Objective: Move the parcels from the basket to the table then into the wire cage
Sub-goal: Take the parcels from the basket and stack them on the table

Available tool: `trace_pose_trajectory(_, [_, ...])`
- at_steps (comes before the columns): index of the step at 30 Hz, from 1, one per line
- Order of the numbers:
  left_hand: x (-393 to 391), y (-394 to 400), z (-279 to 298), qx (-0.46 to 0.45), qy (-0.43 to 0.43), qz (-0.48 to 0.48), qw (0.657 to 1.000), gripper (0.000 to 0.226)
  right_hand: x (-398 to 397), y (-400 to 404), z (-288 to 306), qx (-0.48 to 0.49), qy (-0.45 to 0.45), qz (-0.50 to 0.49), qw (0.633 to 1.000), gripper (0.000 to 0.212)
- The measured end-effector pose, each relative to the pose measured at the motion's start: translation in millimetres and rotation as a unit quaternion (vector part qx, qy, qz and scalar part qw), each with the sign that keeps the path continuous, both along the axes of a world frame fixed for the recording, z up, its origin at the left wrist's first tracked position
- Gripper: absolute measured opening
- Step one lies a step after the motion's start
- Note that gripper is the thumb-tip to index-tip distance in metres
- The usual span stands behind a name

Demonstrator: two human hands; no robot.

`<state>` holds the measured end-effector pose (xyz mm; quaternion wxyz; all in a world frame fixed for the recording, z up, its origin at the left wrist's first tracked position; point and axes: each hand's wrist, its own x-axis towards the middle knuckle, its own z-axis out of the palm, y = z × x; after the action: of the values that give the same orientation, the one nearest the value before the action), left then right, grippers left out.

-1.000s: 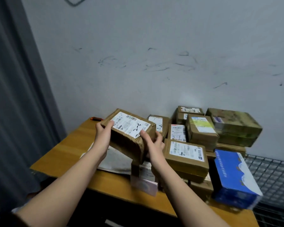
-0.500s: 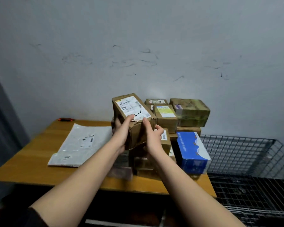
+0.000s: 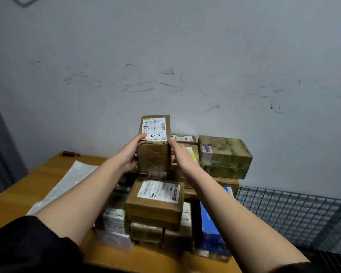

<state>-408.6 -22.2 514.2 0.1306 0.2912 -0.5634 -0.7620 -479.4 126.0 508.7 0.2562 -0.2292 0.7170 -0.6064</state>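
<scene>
Risk: we're setting the labelled cardboard parcel [image 3: 154, 143] atop a loose parcel stack [image 3: 156, 205] on the table [image 3: 28, 192]; an off-centre drop could tip it or topple boxes toward the wire cage [image 3: 291, 211]. Parcel sits upright btwn both hands, left hand [image 3: 131, 154] & right hand [image 3: 182, 156] gripping opposite sides.

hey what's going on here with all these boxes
A person is holding a brown cardboard parcel between both hands, the left hand on its left side and the right hand on its right. It is up over a stack of other parcels piled on the wooden table. A blue box stands at the stack's right edge, and a wire cage sits just beyond it. A flat grey mailer bag lies on the table to the left.
</scene>
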Motion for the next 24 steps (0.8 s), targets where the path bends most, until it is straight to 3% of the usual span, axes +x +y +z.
trace_pose_trajectory(11, [-42.4,-30.1,-21.4,-0.042,-0.026,0.046,0.998,0.029,-59.6,-41.9,-20.9,0.053,0.024,0.035,0.998,0.055])
trace_pose_trajectory(17, [-49.0,-38.5,-35.5,-0.096,-0.057,0.024,0.993,0.031,-66.7,-49.6,-34.1,0.123,0.080,0.022,0.989,0.070])
trace_pose_trajectory(21, [-57.6,-43.9,-43.0,-0.140,-0.074,0.003,0.987,0.035,-72.1,-55.8,-40.2,0.195,0.152,0.015,0.969,0.071])
trace_pose_trajectory(24, [-65.1,-41.6,-47.6,-0.199,-0.096,0.003,0.975,0.037,-75.0,-60.3,-44.9,0.279,0.222,-0.005,0.934,0.069])
